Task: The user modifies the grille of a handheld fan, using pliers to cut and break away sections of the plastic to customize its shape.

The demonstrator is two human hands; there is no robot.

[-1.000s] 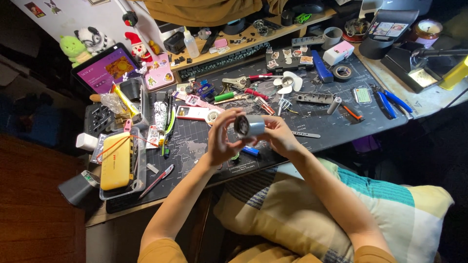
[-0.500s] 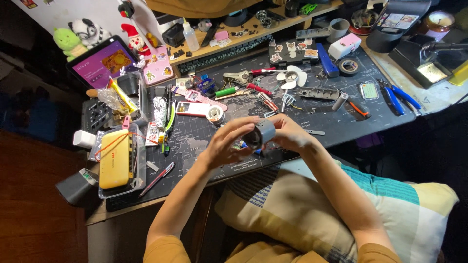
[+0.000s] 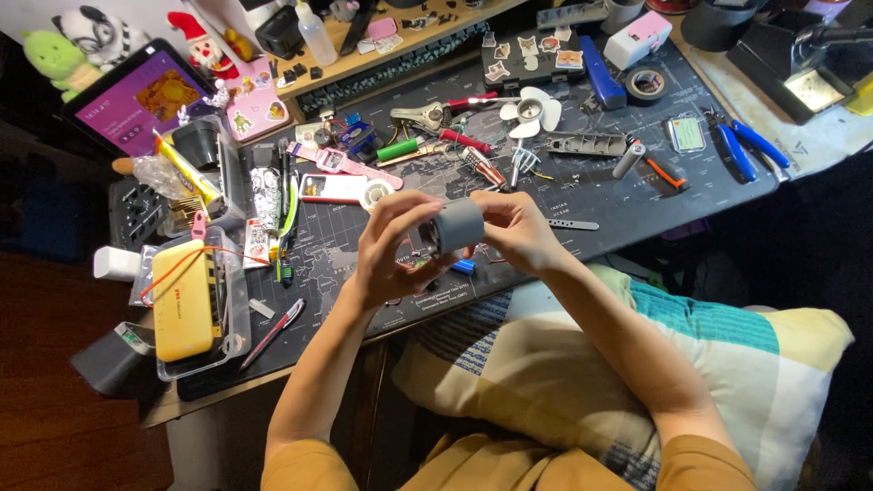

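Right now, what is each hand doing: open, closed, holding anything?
Left hand: closed on the grey cylinder, gripping its near end.
Right hand: closed on the same grey cylinder from the other side.

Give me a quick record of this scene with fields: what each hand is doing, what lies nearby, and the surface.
left hand: left hand grips the grey cylinder from its left end
right hand: right hand holds the cylinder's right side
held above: dark desk mat
nearby on mat: white fan blade, blue pliers, roll of black tape
left of mat: yellow box in a clear tray
lap: striped pillow
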